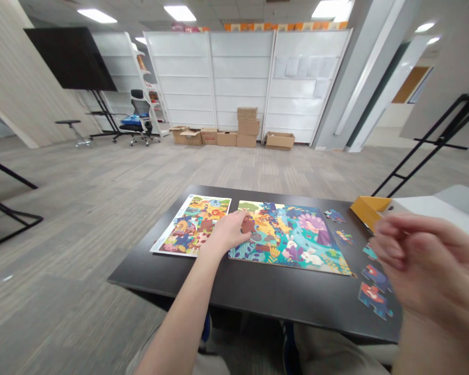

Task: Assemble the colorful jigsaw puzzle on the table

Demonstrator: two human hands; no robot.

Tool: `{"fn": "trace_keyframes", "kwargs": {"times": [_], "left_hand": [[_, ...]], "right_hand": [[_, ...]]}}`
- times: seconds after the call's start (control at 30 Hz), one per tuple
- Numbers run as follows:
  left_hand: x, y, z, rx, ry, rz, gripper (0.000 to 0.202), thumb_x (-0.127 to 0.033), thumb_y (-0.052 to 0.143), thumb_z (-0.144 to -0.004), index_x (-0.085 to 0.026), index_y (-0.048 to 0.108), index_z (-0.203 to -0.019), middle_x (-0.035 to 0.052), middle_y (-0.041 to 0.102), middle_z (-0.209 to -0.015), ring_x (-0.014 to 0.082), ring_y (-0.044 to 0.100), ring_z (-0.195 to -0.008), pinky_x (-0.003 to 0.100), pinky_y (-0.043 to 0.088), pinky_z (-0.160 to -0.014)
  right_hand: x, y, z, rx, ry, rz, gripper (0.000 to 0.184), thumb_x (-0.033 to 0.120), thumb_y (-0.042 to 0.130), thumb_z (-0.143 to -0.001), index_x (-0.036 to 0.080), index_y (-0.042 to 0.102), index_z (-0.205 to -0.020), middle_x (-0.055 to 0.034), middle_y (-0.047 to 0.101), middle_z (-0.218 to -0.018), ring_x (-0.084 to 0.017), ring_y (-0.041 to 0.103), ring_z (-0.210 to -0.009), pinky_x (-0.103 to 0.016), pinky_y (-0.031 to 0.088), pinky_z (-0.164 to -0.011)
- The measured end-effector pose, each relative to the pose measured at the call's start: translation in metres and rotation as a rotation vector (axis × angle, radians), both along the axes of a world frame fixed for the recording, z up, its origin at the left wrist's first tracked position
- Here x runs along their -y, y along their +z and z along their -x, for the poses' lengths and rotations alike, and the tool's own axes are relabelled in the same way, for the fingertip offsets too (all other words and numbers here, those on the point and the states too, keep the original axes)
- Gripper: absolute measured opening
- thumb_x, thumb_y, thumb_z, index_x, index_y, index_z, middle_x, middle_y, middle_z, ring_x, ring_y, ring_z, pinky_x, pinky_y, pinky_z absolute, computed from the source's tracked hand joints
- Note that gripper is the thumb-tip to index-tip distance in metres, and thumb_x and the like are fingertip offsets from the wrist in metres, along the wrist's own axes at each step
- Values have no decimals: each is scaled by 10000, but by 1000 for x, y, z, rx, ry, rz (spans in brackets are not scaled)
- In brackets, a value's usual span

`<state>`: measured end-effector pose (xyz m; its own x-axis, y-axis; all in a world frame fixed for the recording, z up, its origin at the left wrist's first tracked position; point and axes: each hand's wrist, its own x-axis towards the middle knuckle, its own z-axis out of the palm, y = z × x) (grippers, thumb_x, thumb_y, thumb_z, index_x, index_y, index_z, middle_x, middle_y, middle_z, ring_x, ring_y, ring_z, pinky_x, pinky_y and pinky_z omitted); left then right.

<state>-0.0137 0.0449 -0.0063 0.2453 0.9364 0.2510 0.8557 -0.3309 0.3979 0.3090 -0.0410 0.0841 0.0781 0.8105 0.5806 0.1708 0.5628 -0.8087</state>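
Observation:
A colourful jigsaw puzzle [293, 234] of animals lies assembled on the black table. My left hand [231, 229] rests at its left edge, fingers and thumb apart over a brown patch of the picture; nothing shows held in it. Left of the puzzle lies a printed picture sheet [187, 224], partly covered by that hand. My right hand [430, 255] is raised close to the camera at the right, slightly blurred, with its fingers curled closed; whatever is inside them is hidden. Beneath and beside it lie loose puzzle pieces [375, 299], with another piece [335, 215] further back.
The black table [258, 291] has a yellow and white open box [369, 211] at its back right corner. Black stand legs [410, 161] rise beyond the right side. Across the carpet, cardboard boxes [226, 138] line white shelving, and a wheeled chair [138, 120] stands at far left.

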Motion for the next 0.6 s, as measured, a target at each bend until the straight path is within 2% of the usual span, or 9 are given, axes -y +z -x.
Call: {"fn": "trace_keyframes", "kwargs": {"times": [0.07,0.17,0.3,0.37,0.5,0.6], "left_hand": [[3,2,1,26,-42,-44,498,-234,715,-773,-179,599,-1254,109,699,-1260,277,678,-1135,403,541,-987],[11,10,-2,72,-121,-115,534,-227,695,-815,-201,544,-1326,108,666,-1309,271,645,-1196,414,519,-1033],[23,19,-12,140,-214,-192,567,-162,659,-833,-235,500,-1372,113,596,-1384,265,603,-1260,421,513,-1063],[25,19,-18,164,-258,-243,592,-140,648,-833,-247,483,-1391,112,574,-1400,266,585,-1282,428,518,-1066],[27,14,-28,187,-302,-301,604,-158,666,-836,-260,477,-1401,107,556,-1417,275,573,-1298,441,530,-1060],[27,13,-32,206,-304,-299,590,-198,692,-849,-264,484,-1397,109,539,-1442,282,554,-1323,449,520,-1073]], "right_hand": [[-29,-11,20,-99,18,99,196,462,752,-831,275,751,-893,-38,632,-708,-121,442,-513,-302,351,-471],[-67,-42,41,72,-30,303,300,495,763,-768,209,757,-858,-58,699,-753,-158,569,-603,-306,448,-542],[-92,-79,57,295,109,312,358,527,689,-799,182,760,-863,-86,754,-856,-221,673,-784,-340,533,-700],[-95,-87,65,339,191,317,363,523,651,-840,180,756,-897,-84,762,-884,-226,681,-810,-352,543,-741],[-92,-89,79,324,334,324,308,470,641,-865,190,740,-947,-64,762,-905,-207,684,-787,-331,544,-725],[-93,-91,83,253,370,342,274,433,661,-836,191,725,-948,-57,757,-878,-195,681,-748,-321,538,-691]]}}
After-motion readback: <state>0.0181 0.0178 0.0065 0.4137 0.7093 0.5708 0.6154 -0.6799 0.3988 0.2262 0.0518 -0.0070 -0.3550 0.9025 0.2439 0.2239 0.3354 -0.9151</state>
